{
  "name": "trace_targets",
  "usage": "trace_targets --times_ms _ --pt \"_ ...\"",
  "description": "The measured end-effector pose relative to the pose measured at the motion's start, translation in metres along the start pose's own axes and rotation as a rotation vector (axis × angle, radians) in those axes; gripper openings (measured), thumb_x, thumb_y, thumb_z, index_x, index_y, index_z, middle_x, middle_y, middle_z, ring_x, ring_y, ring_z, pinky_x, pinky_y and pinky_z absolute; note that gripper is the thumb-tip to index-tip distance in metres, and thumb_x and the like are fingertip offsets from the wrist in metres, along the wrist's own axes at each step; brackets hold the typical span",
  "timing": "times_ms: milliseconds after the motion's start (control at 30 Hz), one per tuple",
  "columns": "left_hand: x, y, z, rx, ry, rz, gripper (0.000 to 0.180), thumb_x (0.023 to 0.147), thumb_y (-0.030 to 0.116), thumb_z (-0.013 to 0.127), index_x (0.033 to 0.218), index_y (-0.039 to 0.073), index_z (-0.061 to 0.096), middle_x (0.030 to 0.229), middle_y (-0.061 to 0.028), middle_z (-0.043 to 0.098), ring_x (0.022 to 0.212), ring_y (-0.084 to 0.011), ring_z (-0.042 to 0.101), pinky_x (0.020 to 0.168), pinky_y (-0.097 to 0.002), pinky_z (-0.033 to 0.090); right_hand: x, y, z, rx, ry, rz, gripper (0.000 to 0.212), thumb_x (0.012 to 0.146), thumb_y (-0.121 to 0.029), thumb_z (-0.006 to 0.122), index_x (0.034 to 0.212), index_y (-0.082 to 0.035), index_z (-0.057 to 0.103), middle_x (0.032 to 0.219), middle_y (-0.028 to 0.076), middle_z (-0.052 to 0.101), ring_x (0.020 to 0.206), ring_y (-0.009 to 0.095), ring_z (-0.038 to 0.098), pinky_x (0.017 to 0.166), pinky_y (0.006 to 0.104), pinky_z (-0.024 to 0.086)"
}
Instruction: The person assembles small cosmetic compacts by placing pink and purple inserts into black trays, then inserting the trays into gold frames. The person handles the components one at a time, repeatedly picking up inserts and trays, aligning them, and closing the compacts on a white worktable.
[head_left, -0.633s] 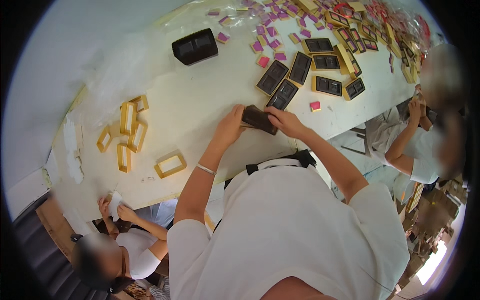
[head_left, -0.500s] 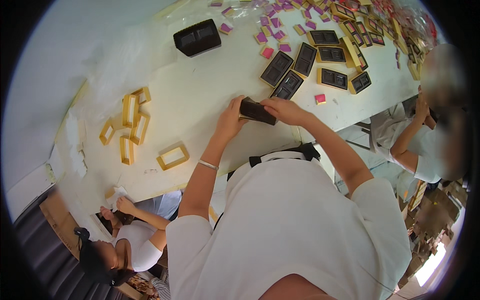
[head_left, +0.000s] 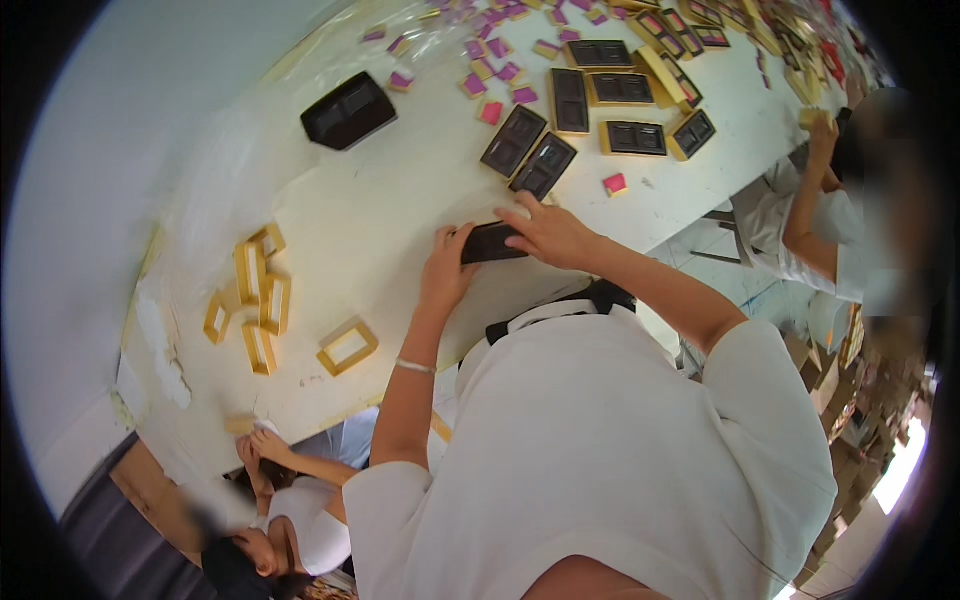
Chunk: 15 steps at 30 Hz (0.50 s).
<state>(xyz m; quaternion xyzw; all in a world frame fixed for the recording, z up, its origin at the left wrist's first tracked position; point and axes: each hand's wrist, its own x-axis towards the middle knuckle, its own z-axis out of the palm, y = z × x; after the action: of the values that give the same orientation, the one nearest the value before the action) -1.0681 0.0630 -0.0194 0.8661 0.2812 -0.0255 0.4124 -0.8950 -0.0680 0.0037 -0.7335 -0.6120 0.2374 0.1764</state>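
Black and flat, the small tray (head_left: pixel 492 243) sits between both hands, just above the near edge of the desk (head_left: pixel 380 240). The left hand (head_left: pixel 445 268) grips its left end with thumb and fingers closed on it; the right hand (head_left: pixel 548 232) lies over its right end, fingers spread on top and pinching it. Half a second ago the tray was held the same way, though the hands have turned it slightly more level and drawn it a little nearer the body, so the handling of this one piece looks to be mid-way, not finished.

Just beyond the right hand lie two dark inserts (head_left: pixel 528 153) side by side, with a pink block (head_left: pixel 614 183) off to its right. Farther out are gold-rimmed boxes (head_left: pixel 622 90) holding dark inserts and scattered purple and pink pieces (head_left: pixel 497 60). Well past the left hand sits a stack of black trays (head_left: pixel 348 110); to its left stand empty gold frames (head_left: pixel 262 290).

Pale and scuffed, the desk is long. Other people (head_left: pixel 820 200) work at its edges, with cartons on the floor behind.
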Motion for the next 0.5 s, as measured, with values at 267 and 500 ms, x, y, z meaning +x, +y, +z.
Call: trace_targets --times_ms 267,500 --pt "-0.003 -0.011 -0.001 0.049 -0.064 0.106 0.064 0.066 0.003 0.072 0.122 0.016 0.046 0.118 -0.0132 0.045 0.095 -0.0357 0.056 0.078 -0.0426 0.049 -0.004 0.033 0.002 -0.241 -0.092 -0.549 0.022 0.076 -0.013 0.053 0.095 -0.003 0.051 0.084 0.010 0.050 0.079 0.025 0.056 0.072 0.0367 0.047" --pt "-0.015 -0.011 0.004 0.052 0.016 0.063 0.065 0.064 0.002 0.074 0.122 0.013 0.046 0.114 -0.0120 0.046 0.096 -0.0329 0.055 0.078 -0.0390 0.050 -0.018 0.028 0.014 0.065 -0.095 -0.408 0.039 0.077 -0.016 0.058 0.114 -0.003 0.053 0.087 0.013 0.053 0.079 0.030 0.055 0.073 0.0390 0.045"
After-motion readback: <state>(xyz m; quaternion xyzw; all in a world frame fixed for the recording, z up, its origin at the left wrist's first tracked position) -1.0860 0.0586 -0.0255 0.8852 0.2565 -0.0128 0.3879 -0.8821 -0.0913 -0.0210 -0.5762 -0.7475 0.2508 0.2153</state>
